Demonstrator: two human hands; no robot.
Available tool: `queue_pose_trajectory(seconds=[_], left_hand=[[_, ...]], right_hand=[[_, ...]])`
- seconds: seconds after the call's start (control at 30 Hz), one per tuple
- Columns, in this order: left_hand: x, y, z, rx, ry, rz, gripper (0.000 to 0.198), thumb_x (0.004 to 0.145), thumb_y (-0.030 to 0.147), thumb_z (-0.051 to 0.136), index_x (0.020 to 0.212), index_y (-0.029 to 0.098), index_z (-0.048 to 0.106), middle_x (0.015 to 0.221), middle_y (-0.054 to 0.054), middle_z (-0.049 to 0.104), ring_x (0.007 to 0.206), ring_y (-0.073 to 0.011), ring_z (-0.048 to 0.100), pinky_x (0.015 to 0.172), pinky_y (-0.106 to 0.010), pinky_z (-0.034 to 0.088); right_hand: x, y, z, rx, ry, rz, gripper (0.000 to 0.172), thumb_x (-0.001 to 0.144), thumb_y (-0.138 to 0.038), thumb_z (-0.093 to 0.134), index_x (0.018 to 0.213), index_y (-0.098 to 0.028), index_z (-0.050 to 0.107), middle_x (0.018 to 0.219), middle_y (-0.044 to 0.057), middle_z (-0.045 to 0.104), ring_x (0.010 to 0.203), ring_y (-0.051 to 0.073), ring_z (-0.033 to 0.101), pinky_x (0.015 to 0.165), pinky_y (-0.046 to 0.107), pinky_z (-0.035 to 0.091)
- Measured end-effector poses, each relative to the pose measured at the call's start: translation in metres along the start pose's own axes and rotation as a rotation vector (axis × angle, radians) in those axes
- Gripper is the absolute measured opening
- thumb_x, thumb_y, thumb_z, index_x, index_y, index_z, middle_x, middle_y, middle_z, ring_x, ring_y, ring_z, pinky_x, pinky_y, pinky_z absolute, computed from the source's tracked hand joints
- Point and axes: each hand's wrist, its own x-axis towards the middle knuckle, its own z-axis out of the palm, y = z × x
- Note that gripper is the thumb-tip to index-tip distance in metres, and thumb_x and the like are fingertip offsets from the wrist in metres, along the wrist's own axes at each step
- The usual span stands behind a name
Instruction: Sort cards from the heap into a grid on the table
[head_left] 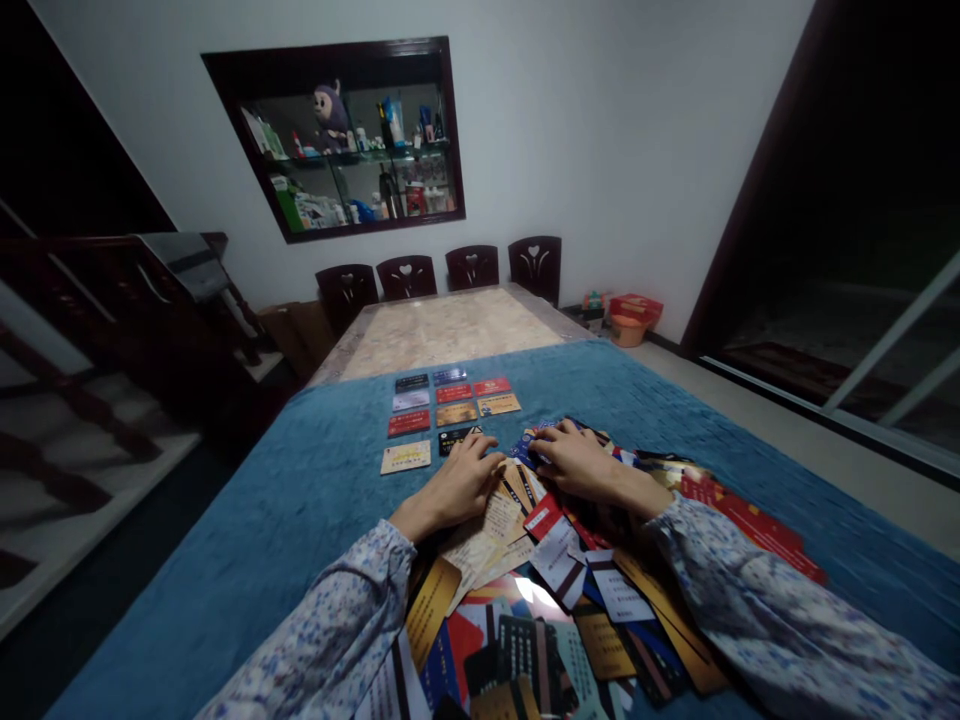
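Observation:
My left hand (469,478) rests at the left edge of a heap of plastic cards, beside cream cards (499,525). Its fingers are apart and slightly bent, just in front of a black card (454,440) that they partly cover. My right hand (577,458) lies over the far side of the heap with bent, spread fingers, touching blue patterned cards (523,450). Neither hand shows a card lifted off the cloth, and the undersides of the fingers are hidden. Beyond my left hand, several cards lie in rows, among them a red card (409,422) and a yellowish card (405,457).
A blue cloth (315,480) covers the near part of the table; the far part has a stone-patterned top (457,325). Several dark chairs (405,277) stand behind it. A wall niche (360,150) holds bottles and a plush toy. An orange bucket (628,328) sits on the floor.

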Motion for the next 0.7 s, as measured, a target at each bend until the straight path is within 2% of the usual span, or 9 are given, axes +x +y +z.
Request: queue_pose_trajectory(seconds=[0.1,0.23,0.33,0.5,0.7], left_hand=[[0.0,-0.001,0.0,0.007,-0.006,0.002,0.026,0.098,0.023,0.045,0.117,0.018,0.061,0.125,-0.014,0.055,0.118,-0.0283,0.046,0.101,-0.048,0.045],[0.007,-0.002,-0.002,0.028,-0.022,-0.009,0.026,0.098,0.024,0.044,0.118,0.018,0.059,0.125,-0.014,0.056,0.117,-0.0286,0.046,0.099,-0.048,0.045],[0.017,-0.002,-0.005,0.049,-0.08,-0.015,0.025,0.097,0.022,0.046,0.119,0.018,0.058,0.125,-0.014,0.058,0.118,-0.029,0.048,0.097,-0.047,0.045],[0.037,-0.001,-0.004,0.041,-0.21,-0.004,0.034,0.089,0.014,0.053,0.123,0.018,0.056,0.126,-0.012,0.06,0.12,-0.0271,0.052,0.103,-0.044,0.043],[0.05,0.002,0.006,0.017,-0.242,0.019,0.025,0.094,0.018,0.047,0.115,0.019,0.061,0.126,-0.012,0.061,0.119,-0.027,0.056,0.101,-0.043,0.046]], right_hand=[[-0.003,0.0,-0.007,-0.011,-0.002,0.017,0.049,0.086,-0.047,0.064,0.128,-0.022,0.061,0.133,0.016,0.057,0.12,0.037,0.045,0.089,0.048,0.043],[-0.006,-0.001,-0.011,-0.042,0.011,0.076,0.059,0.08,-0.053,0.07,0.125,-0.016,0.061,0.126,0.02,0.059,0.12,0.038,0.047,0.09,0.049,0.044],[-0.006,-0.005,-0.011,-0.048,0.012,0.116,0.055,0.081,-0.054,0.068,0.12,-0.015,0.063,0.124,0.02,0.059,0.12,0.038,0.047,0.091,0.05,0.044],[-0.006,-0.01,-0.012,-0.045,0.003,0.151,0.048,0.083,-0.05,0.063,0.116,-0.015,0.065,0.122,0.02,0.061,0.12,0.038,0.049,0.091,0.05,0.045],[-0.005,-0.012,-0.012,-0.025,-0.017,0.228,0.042,0.083,-0.044,0.059,0.113,-0.016,0.068,0.123,0.02,0.061,0.118,0.037,0.051,0.09,0.048,0.045]])
